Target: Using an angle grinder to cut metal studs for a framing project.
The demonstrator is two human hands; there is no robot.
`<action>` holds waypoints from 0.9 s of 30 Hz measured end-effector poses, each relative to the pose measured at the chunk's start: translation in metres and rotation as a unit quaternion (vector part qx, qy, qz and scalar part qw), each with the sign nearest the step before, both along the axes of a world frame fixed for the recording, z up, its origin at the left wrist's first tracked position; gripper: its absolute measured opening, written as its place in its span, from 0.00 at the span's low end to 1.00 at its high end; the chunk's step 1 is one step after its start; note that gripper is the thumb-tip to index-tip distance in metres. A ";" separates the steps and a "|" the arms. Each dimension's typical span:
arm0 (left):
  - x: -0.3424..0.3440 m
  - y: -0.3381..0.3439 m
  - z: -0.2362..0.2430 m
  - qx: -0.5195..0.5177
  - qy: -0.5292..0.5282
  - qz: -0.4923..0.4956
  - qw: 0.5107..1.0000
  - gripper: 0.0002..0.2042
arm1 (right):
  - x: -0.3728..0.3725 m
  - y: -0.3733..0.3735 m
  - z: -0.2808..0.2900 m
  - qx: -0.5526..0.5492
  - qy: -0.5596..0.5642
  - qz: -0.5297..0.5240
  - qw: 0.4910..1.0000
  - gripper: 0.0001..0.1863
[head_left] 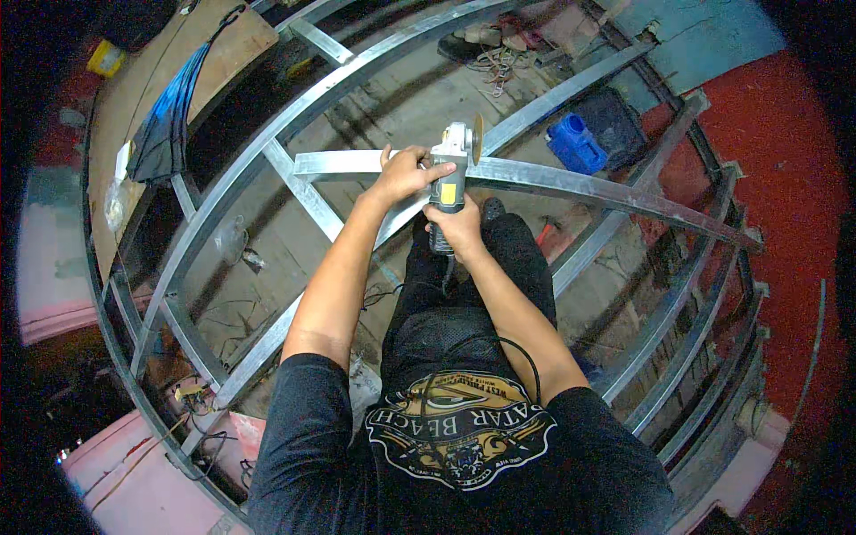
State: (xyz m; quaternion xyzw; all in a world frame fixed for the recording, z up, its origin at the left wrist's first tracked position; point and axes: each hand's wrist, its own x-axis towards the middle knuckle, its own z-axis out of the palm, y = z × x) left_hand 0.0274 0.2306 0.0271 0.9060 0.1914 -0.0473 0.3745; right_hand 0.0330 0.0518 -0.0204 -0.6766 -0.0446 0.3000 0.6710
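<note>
An angle grinder [448,189] with a grey body is held upright in the picture by both hands. My left hand [403,175] is closed on its front body, the thumb lying across the casing. Lower down, my right hand [458,228] wraps around the rear part. The thin brown disc [478,139] faces right, beside a square metal tube [580,179] that runs across the frame. Whether the disc touches the tube, I cannot tell. From the grinder's lower end a dark cord drops between my legs.
Welded metal tubes, including a long curved one [252,153], surround me. A blue jug [577,144] stands right of the grinder. At the upper left, a folded blue-black umbrella [171,116] lies on a wooden board [239,34]. Loose wires [504,67] lie on the floor beyond.
</note>
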 end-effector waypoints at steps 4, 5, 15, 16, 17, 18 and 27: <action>0.000 0.000 -0.003 -0.005 -0.023 0.003 1.000 0.43 | -0.001 -0.002 -0.002 0.016 0.016 0.002 1.000 0.18; 0.000 0.000 -0.004 -0.006 -0.025 0.003 1.000 0.42 | -0.001 -0.002 0.000 0.016 0.022 0.000 1.000 0.18; 0.004 0.004 0.004 -0.017 0.011 -0.007 1.000 0.47 | -0.002 0.000 0.005 -0.005 0.037 -0.008 0.999 0.19; 0.004 0.004 0.004 -0.019 0.009 -0.009 1.000 0.47 | -0.002 0.000 0.005 -0.005 0.042 -0.004 0.999 0.21; 0.004 0.004 0.004 -0.017 0.007 -0.009 1.000 0.47 | -0.002 0.000 0.005 -0.010 0.052 -0.004 0.999 0.23; 0.005 0.004 0.005 -0.015 0.004 -0.011 1.000 0.46 | -0.002 0.000 0.005 -0.005 0.048 -0.002 0.999 0.23; 0.006 0.006 0.013 -0.022 0.041 -0.022 0.999 0.47 | -0.003 0.002 0.006 0.001 0.052 -0.007 0.999 0.22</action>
